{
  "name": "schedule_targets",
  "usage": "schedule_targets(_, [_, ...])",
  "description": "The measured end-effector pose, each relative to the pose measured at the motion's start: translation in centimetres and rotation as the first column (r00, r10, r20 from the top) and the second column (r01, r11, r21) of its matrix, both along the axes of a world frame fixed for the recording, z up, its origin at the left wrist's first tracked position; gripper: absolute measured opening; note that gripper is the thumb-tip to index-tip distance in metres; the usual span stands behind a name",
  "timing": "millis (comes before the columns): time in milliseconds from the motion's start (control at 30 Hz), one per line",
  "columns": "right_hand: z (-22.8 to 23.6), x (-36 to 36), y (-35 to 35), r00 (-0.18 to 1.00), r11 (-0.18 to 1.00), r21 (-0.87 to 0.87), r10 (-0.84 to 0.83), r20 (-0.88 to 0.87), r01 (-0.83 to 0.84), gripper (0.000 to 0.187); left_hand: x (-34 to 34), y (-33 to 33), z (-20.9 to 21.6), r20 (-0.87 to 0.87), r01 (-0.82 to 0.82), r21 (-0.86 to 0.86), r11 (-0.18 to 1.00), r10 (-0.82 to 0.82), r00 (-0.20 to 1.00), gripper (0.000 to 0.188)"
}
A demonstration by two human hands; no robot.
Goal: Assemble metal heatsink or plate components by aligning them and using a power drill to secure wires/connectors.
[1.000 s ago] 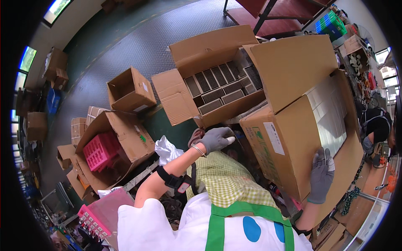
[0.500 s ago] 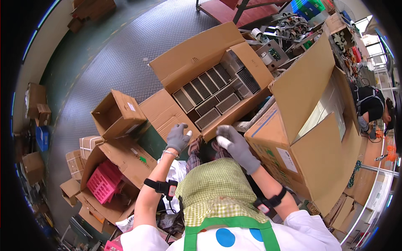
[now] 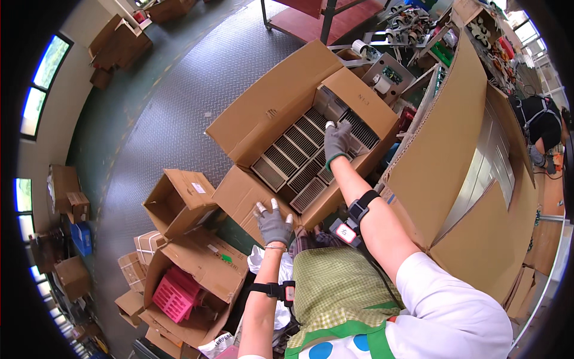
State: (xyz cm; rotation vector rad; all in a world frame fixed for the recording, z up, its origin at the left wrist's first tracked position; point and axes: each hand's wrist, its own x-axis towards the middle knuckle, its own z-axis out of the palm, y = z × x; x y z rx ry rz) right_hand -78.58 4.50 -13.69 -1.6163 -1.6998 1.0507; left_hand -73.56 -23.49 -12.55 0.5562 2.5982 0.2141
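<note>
Grey-gloved left hand (image 3: 275,226) spread over flap (image 3: 238,194); right (image 3: 338,141) near grilles (image 3: 293,143).

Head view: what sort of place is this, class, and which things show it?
Probably a workshop or factory packing area: an open brown cardboard box of rectangular slatted grey parts, a red-shelved metal rack and grey patterned flooring suggest it.

The floor (image 3: 173,99) is grey patterned metal plate, edged by a green painted strip (image 3: 110,122) with a faded yellow line. Brown cartons (image 3: 122,46) and a blue bin (image 3: 81,238) stand along the green; a red wheeled cart (image 3: 301,25) stands on the metal. The base of the large open box (image 3: 281,107) is hidden.
</note>
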Motion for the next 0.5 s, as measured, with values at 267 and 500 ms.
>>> schedule_targets(267, [-1.8,2.0,4.9,0.967,0.987,0.161,-0.016,0.256,-0.026,0.051,-3.0,1.4,1.7,0.097,-0.043,-0.02,0.999,0.045,0.994,0.064])
schedule_targets(500, [-1.5,2.9,9.1,0.931,0.826,0.544,-0.071,0.358,-0.146,0.06,-6.5,0.9,3.5,0.276,0.186,-0.077,0.98,-0.158,0.948,0.06])
